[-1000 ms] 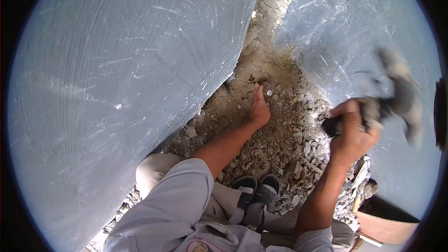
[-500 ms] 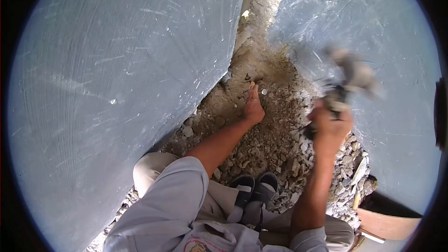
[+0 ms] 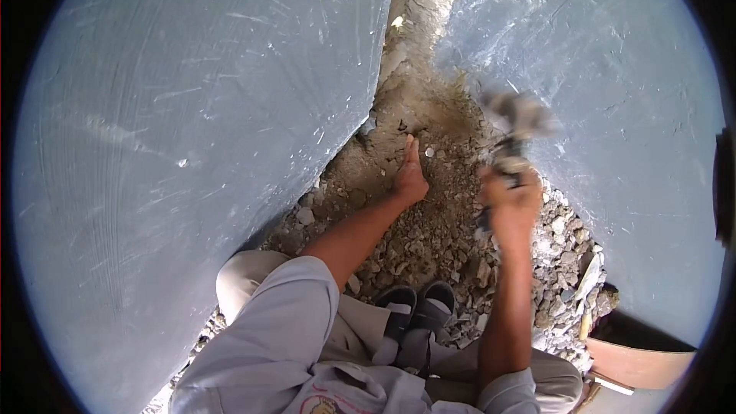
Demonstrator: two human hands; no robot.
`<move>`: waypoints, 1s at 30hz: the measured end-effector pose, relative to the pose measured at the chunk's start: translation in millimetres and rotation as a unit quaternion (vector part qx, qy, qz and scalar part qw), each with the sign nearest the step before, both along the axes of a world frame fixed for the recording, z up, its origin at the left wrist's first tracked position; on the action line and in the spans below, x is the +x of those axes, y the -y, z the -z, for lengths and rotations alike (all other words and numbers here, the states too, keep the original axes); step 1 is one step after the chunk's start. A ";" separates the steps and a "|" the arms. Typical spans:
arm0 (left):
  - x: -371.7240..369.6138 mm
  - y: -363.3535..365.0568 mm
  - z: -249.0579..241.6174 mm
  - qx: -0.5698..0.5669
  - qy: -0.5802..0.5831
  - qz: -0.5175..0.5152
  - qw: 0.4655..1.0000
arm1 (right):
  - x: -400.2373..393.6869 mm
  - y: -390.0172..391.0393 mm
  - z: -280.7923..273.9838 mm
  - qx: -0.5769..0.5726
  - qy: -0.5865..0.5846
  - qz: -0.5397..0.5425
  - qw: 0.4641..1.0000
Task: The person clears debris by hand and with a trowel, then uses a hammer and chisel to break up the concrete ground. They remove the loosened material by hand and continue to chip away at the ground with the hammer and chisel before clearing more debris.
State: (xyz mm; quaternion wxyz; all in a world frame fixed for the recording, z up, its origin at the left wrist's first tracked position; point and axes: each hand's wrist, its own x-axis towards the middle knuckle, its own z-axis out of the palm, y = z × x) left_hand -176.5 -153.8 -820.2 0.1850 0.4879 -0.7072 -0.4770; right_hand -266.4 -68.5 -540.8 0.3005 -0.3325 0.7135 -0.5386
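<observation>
**Hammer gripped over a rubble-filled gap between two stone slabs**

The right hand (image 3: 507, 201) is seen closed in a fist around the handle of a hammer (image 3: 515, 124), the fingers wrapped fully about it with no gap showing. The hammer head is blurred, so its exact shape cannot be told; it is held up above the hand, over the right edge of the rubble (image 3: 437, 238) and just beside the right stone slab (image 3: 621, 100). The right forearm is raised steeply from the lap, with the wrist bent slightly inward.

The left hand (image 3: 409, 175) is stretched forward and laid on the rubble, fingers held straight and close together, pointing toward the narrow end of the gap. Whether anything is pinched beneath the fingertips cannot be told. A small pale round thing (image 3: 430, 152) lies just beside the fingertips. The left arm is extended almost fully, running from the grey sleeve (image 3: 284, 314) down to the debris.

The rubble is wedged between the left stone slab (image 3: 192, 130) and the right one, both scored with pale scratches. A pair of dark sandals (image 3: 418, 310) is seen near the lap, at the near edge of the rubble. A brown basin (image 3: 640, 364) sits at the lower right, with a wooden-handled tool (image 3: 587, 303) lying on the stones near it.
</observation>
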 end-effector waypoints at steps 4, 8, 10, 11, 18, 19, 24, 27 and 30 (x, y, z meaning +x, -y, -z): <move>4.3 0.1 -0.3 -0.017 0.005 -0.008 1.000 | -2.4 17.5 -79.9 -0.226 -0.237 0.072 0.942; 4.9 2.1 -1.6 0.025 -0.010 -0.004 1.000 | -2.4 9.7 53.8 -0.020 -0.227 -0.031 0.973; 6.4 0.8 -0.4 0.070 0.008 0.020 0.997 | 5.1 -4.4 97.5 0.278 -0.177 -0.145 0.933; 6.9 7.8 -2.5 0.036 0.020 0.030 0.999 | 2.0 -3.7 96.2 0.268 -0.149 -0.140 0.941; 12.4 -0.6 -1.0 -0.020 0.042 0.038 0.998 | -1.0 36.0 -13.7 0.069 -0.088 -0.146 0.983; 13.1 1.4 -4.2 -0.016 0.046 0.037 0.998 | 0.9 48.6 -18.5 0.036 -0.142 -0.143 0.979; 9.0 11.4 9.2 0.074 0.106 0.096 0.987 | -29.1 65.1 53.6 0.179 -0.333 -0.283 0.881; 12.5 4.5 3.5 0.037 0.111 0.120 0.986 | -48.6 66.3 68.5 0.326 -0.375 -0.366 0.787; 12.0 -2.3 3.7 -0.016 0.096 0.114 0.989 | -27.8 70.8 2.2 0.305 -0.257 -0.302 0.866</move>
